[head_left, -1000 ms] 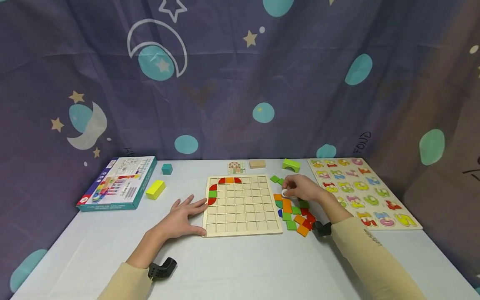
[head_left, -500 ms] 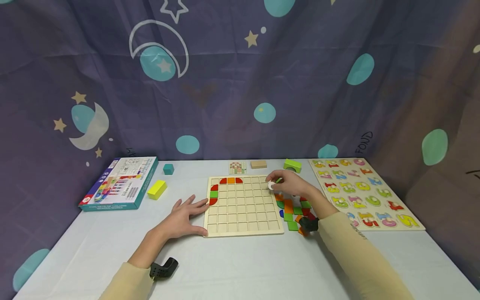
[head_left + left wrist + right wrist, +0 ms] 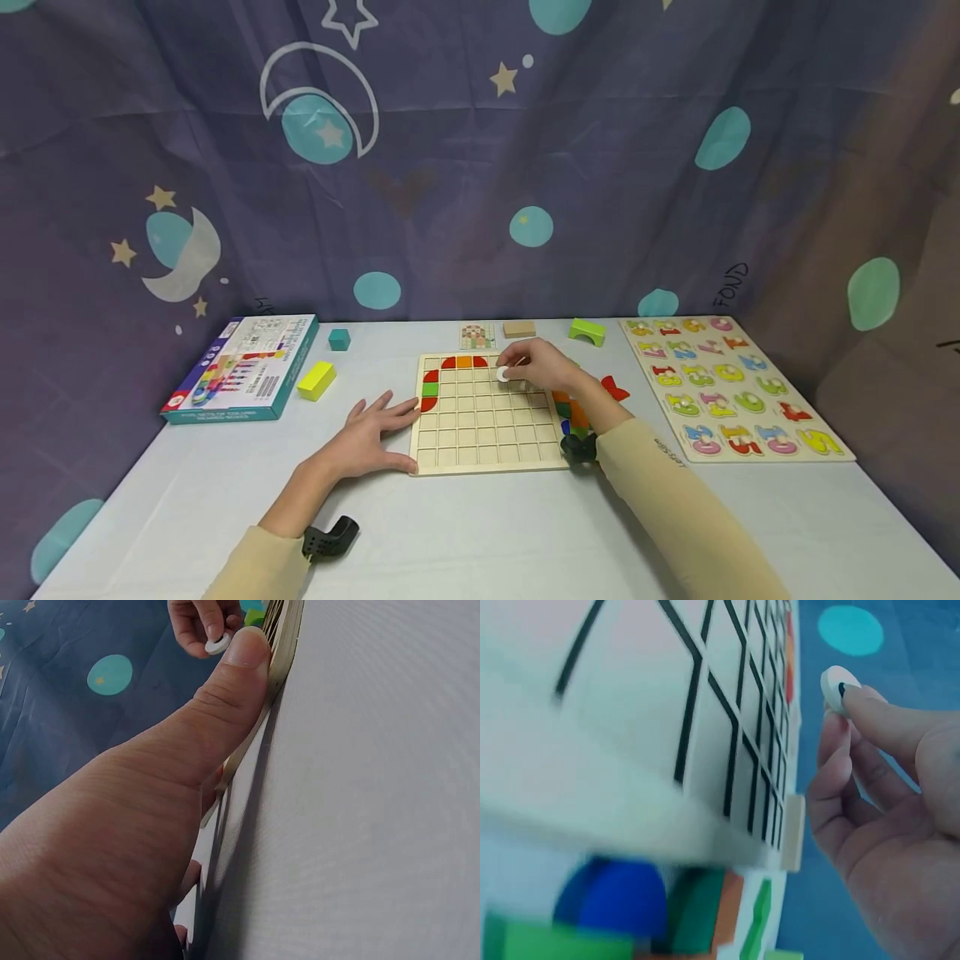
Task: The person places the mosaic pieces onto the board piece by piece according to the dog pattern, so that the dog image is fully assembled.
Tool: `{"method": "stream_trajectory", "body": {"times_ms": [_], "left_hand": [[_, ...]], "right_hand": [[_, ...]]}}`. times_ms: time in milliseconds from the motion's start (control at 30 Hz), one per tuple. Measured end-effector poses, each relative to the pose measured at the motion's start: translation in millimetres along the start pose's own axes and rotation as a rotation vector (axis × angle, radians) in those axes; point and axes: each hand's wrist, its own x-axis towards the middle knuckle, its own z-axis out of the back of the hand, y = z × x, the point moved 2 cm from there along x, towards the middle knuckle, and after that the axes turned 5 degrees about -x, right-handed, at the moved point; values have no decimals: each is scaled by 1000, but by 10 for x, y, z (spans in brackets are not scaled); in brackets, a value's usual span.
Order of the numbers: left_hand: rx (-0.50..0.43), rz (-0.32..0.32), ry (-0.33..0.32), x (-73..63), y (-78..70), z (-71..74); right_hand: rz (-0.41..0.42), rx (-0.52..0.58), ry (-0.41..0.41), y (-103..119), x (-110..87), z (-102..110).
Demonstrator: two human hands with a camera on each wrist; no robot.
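Between thumb and fingers my right hand [image 3: 546,368] pinches a small white disc [image 3: 502,374]. It is above the upper right part of a wooden grid board [image 3: 487,431]. The right wrist view shows the disc [image 3: 837,688] with a black mark, partly behind the thumb, and apart from the board. My left hand [image 3: 358,442] rests at the board's left edge, fingers spread and thumb touching the near corner. Red quarter-round tiles flank an orange tile [image 3: 464,362] in the top row. Two more red ones flank a green tile [image 3: 430,389] in the left column.
Loose coloured tiles [image 3: 578,414] lie right of the board, partly hidden by my right arm. A number puzzle [image 3: 720,400] lies farther right. Behind the board are a picture card [image 3: 477,337], a wooden block [image 3: 519,329] and a green arch block [image 3: 587,332]. Left stand a yellow block [image 3: 317,381] and a flat box [image 3: 243,367].
My right hand has carried the white disc leftward from the loose tiles to above the board. My left hand stays at the board's left edge.
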Motion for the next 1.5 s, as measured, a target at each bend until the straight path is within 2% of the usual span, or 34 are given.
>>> {"method": "stream_trajectory", "body": {"times_ms": [200,433,800,1167,1500], "left_hand": [[3,6,4,-9,-2,3],[11,15,10,9,16,-10],[10,12,18,10,15,8],[32,9,10,40,16,-18],[21,8,11,19,12,4]], "right_hand": [[45,-1,44,73,138,-148],[40,-25,62,156,289,-268],[-18,15,-14,291,433,-389],[7,-122,-53,332,621,-581],[7,-188,-21,388,663,-657]]}}
